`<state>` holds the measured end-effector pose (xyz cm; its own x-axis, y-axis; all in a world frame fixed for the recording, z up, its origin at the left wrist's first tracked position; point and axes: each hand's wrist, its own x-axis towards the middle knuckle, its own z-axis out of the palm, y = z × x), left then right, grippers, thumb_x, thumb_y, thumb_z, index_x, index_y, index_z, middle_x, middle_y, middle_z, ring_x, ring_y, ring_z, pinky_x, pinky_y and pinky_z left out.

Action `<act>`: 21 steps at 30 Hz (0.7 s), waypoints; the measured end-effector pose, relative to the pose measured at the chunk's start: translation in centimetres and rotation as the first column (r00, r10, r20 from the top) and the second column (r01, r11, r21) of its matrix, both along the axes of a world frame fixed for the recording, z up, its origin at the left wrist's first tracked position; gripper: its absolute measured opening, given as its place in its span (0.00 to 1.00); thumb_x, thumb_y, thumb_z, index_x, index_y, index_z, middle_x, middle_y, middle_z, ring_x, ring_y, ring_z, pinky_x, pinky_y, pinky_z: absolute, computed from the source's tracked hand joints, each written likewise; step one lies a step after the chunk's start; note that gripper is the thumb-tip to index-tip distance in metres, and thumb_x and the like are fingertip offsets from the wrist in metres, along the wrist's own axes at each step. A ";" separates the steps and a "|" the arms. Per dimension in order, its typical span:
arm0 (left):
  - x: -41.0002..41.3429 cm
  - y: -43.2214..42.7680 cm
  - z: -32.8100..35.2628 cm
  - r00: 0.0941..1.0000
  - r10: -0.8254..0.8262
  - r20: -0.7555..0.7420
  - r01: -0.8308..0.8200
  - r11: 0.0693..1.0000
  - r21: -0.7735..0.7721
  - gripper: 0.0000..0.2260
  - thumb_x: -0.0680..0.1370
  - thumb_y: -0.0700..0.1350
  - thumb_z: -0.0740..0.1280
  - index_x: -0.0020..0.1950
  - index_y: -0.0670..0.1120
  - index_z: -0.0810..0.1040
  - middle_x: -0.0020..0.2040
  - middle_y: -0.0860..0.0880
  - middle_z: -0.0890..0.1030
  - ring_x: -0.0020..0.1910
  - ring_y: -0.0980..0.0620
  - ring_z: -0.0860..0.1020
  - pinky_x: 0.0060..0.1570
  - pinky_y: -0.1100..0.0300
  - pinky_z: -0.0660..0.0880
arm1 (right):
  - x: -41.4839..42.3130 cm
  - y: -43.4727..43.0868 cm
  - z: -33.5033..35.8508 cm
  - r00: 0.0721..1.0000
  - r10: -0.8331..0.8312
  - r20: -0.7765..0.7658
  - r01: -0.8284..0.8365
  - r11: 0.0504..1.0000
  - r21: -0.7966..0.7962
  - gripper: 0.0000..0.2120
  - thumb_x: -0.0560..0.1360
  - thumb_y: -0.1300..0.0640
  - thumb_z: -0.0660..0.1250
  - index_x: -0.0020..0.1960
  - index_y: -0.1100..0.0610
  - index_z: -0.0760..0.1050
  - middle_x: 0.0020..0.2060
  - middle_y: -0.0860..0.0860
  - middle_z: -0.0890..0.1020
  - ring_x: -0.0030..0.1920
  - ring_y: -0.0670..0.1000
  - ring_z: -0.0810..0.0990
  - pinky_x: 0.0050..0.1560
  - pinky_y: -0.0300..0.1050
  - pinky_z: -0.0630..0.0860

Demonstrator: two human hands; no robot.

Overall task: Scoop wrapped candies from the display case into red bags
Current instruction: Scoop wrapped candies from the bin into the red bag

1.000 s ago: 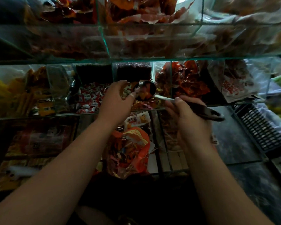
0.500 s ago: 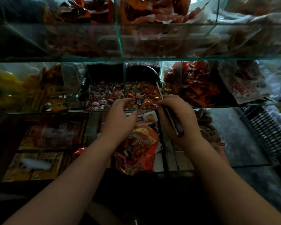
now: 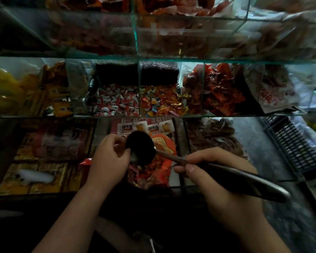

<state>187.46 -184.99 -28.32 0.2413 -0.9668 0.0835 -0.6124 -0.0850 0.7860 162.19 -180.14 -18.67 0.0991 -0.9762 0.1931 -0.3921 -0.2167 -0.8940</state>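
Grip: your right hand (image 3: 217, 181) clasps scoop (image 3: 140, 148); left hand (image 3: 108, 157) pinches bag (image 3: 162, 150).
Pour: tip slowly, bowl over the mouth.

Glass dividers (image 3: 139, 92) and upper shelf (image 3: 98, 58) hem the candy compartments (image 3: 159, 105); ladle (image 3: 140, 147) overhangs red bag (image 3: 167, 161).

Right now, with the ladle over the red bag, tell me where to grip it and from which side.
Grip the ladle by its long handle, just behind the thin neck, coming from the right: the handle points right and toward the person, and the left hand crowds the bowl's other side. The right hand holds it there.
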 end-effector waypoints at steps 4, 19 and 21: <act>0.0 1.2 -1.0 0.993 -0.048 0.108 0.049 0.999 -0.007 0.15 0.73 0.41 0.75 0.46 0.57 0.71 0.47 0.60 0.72 0.45 0.62 0.74 0.42 0.69 0.68 | 2.2 0.8 -0.7 0.969 0.074 -0.236 -0.084 0.996 -0.031 0.06 0.70 0.56 0.76 0.43 0.47 0.82 0.39 0.39 0.84 0.41 0.38 0.84 0.41 0.29 0.76; -0.7 2.7 -2.8 0.991 -0.122 0.047 0.105 0.959 0.264 0.37 0.77 0.35 0.63 0.84 0.51 0.55 0.82 0.53 0.57 0.81 0.51 0.57 0.78 0.48 0.62 | 8.4 -5.0 -12.5 0.978 -0.026 -0.206 0.045 0.995 0.087 0.08 0.74 0.61 0.72 0.43 0.48 0.83 0.39 0.41 0.84 0.43 0.39 0.83 0.44 0.30 0.76; -0.6 2.9 -2.8 0.991 -0.129 0.034 0.117 0.961 0.250 0.37 0.77 0.35 0.62 0.84 0.51 0.54 0.83 0.54 0.56 0.81 0.52 0.55 0.79 0.49 0.60 | 8.0 -5.0 -12.2 0.988 -0.066 -0.137 0.090 0.980 0.178 0.12 0.73 0.57 0.71 0.38 0.40 0.81 0.38 0.39 0.84 0.41 0.37 0.83 0.41 0.27 0.75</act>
<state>186.86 -182.06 -31.13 0.1207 -0.9809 -0.1528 -0.6681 -0.1941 0.7183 170.23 -185.19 -30.89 0.0333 -0.9994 0.0008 -0.5166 -0.0179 -0.8561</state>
